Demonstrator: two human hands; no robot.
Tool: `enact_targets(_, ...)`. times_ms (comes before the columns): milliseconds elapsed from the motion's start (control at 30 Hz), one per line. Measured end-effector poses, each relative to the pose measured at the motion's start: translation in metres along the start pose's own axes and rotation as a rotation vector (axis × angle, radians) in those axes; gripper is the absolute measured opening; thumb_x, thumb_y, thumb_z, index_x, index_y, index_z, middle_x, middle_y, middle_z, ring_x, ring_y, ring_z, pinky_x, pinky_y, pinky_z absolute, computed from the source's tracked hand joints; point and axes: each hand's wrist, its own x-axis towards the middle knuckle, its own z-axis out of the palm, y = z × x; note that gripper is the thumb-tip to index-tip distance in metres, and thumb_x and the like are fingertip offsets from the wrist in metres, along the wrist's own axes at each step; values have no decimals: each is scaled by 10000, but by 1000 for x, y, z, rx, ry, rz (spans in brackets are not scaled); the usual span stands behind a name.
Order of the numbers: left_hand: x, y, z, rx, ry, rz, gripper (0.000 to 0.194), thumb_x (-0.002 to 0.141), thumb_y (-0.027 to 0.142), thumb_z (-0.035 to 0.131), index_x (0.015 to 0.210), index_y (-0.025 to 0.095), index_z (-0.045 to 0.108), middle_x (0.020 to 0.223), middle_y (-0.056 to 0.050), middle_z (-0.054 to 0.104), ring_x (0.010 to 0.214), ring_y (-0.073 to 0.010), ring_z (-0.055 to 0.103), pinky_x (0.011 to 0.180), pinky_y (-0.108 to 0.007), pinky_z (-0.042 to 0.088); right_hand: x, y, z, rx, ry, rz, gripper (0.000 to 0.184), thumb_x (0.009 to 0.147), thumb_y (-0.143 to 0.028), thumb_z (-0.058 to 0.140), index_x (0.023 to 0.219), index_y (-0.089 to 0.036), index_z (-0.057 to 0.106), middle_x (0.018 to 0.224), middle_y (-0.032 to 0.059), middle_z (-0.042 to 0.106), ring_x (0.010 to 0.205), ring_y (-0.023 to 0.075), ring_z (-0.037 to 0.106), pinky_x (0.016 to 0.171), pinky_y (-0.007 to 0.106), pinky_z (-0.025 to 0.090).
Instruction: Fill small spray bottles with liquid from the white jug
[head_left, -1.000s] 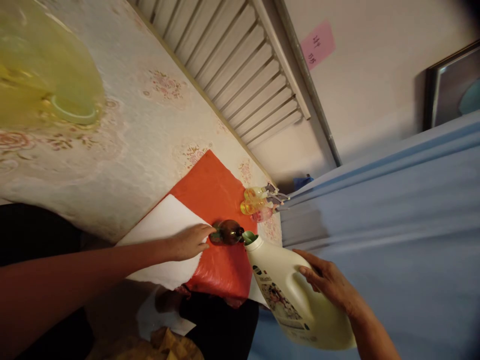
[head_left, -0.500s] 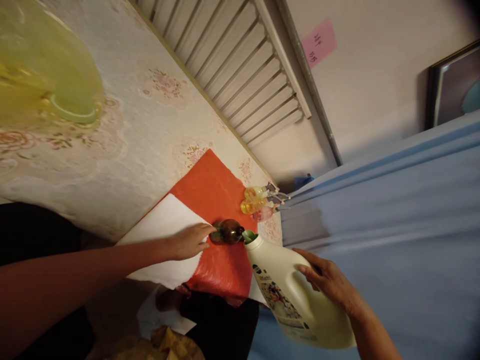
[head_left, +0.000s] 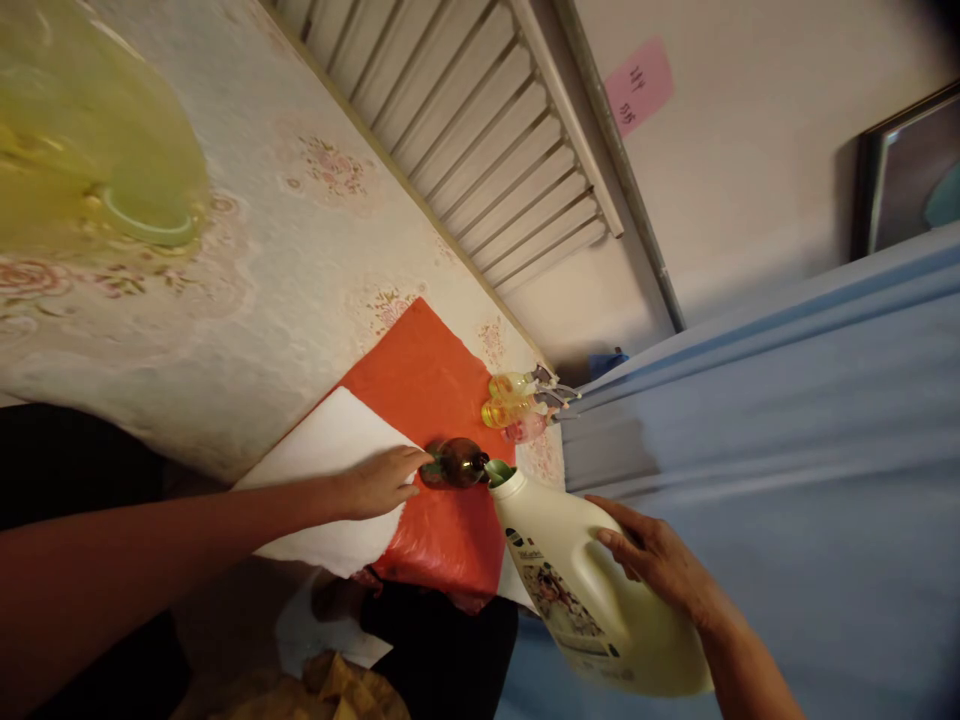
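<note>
A dark brown bottle is over the red sheet, its narrow neck at the mouth of a large cream jug. At the bottle's base are the fingertips of my left hand, curled against it; its far side is hidden. My right hand grips the handle of the cream detergent jug, which is tipped so its green-lined spout meets the bottle's neck. Whether liquid is flowing cannot be made out.
Several small pump bottles with yellow and pink liquid stand beyond the brown bottle. A white cloth lies partly over the red sheet on the floral tablecloth. A large yellow-green container is at upper left, a blue curtain at right.
Almost nothing differs. Both hands, the brown bottle and the tilted jug stay in place, with only a very slight shift.
</note>
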Motion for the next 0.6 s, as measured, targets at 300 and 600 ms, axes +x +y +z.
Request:
enact_targets(300, 0, -1, 1, -16, 16, 10, 481, 778, 103, 524, 1252, 179, 554, 1243, -111, 644, 1167, -259, 591, 1024, -383, 452, -1, -3, 0, -12, 13, 7, 668, 859, -615, 507, 1393, -216, 549, 867, 25, 695, 595, 155, 543, 674, 312, 477)
enact_targets(600, 1, 2, -2, -32, 1, -12, 477, 775, 104, 517, 1243, 185, 562, 1235, -106, 648, 1166, -260, 592, 1016, -381, 454, -2, -4, -1, 6, 2, 14, 682, 866, -622, 502, 1405, -207, 535, 888, 32, 692, 611, 157, 544, 645, 296, 469)
